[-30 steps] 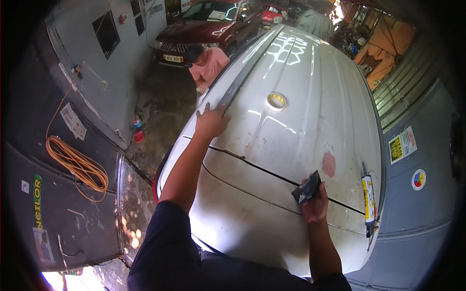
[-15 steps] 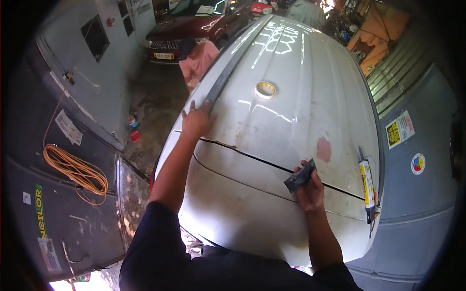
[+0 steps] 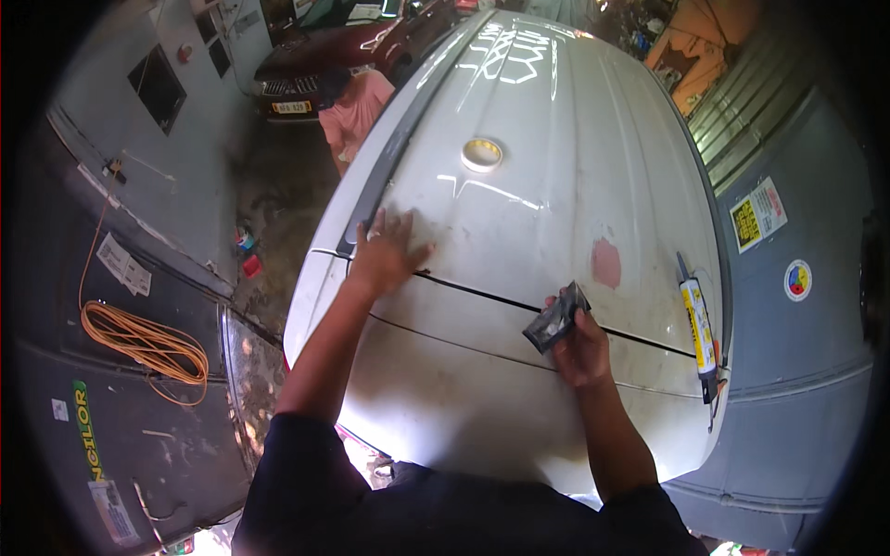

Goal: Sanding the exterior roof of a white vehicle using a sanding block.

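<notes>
The white roof of a vehicle [image 3: 547, 222] fills the middle of the view, with a dark seam running across its rear part. My left hand [image 3: 382, 257] rests on the roof's left side, fingers spread, beside the dark side strip [image 3: 380, 178] and just above the seam. Over the seam, to the right, my right hand [image 3: 582, 350] grips a folded piece of dark sandpaper [image 3: 553, 320] between thumb and fingers. Whether the sandpaper touches the roof I cannot tell. Beyond it shows a pinkish patch [image 3: 606, 263] in the paint.
A roll of tape [image 3: 482, 156] lies farther up the roof. A sealant cartridge [image 3: 697, 320] rests near the right edge. A person in a pink shirt [image 3: 357, 113] is beside the vehicle, far left, near a dark red car [image 3: 324, 51]. A coiled orange hose [image 3: 144, 343] is at left.
My left hand has shifted from the side strip toward me and right, its fingers spread on the roof. My right hand has tilted the sandpaper. The view has shifted slightly.
</notes>
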`<move>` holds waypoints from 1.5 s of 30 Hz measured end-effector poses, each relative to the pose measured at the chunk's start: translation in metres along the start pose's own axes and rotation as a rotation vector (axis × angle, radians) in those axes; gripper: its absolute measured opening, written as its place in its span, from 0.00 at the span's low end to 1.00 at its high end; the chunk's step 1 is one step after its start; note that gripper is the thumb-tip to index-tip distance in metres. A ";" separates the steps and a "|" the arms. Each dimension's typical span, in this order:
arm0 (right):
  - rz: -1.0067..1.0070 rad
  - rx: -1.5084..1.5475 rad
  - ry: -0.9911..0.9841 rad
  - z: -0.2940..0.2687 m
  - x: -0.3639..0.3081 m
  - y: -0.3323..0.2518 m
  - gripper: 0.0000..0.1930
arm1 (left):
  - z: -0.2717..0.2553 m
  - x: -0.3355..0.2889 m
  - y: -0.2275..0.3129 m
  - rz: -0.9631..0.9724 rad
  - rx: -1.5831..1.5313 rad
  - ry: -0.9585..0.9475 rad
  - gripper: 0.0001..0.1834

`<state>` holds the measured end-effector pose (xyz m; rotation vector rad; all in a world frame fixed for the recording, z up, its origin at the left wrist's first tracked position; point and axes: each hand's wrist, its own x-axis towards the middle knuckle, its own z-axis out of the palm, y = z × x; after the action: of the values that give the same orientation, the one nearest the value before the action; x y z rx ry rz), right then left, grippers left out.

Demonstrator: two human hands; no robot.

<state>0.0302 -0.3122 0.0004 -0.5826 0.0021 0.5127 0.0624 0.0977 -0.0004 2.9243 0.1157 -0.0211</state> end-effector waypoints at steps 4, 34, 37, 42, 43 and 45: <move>-0.019 -0.029 0.002 0.003 0.006 0.003 0.25 | 0.021 -0.014 0.017 -0.050 0.018 0.111 0.50; -0.552 -1.921 -0.449 0.121 0.108 0.033 0.13 | 0.014 0.017 -0.074 -0.355 -0.704 0.778 0.29; -0.340 -1.913 -0.493 0.142 0.150 0.061 0.08 | 0.023 0.022 -0.086 -0.329 -0.711 0.832 0.30; -0.127 -1.985 -0.536 0.134 0.189 0.084 0.14 | 0.023 0.025 -0.084 -0.344 -0.694 0.824 0.30; -0.105 -1.965 -0.547 0.131 0.193 0.090 0.16 | 0.024 0.025 -0.084 -0.355 -0.699 0.822 0.30; -0.154 -1.975 -0.576 0.126 0.201 0.104 0.16 | 0.025 0.027 -0.087 -0.356 -0.676 0.811 0.30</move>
<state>0.1399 -0.0785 0.0225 -2.2947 -1.2060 0.3738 0.0824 0.1790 -0.0440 2.0421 0.6215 0.9403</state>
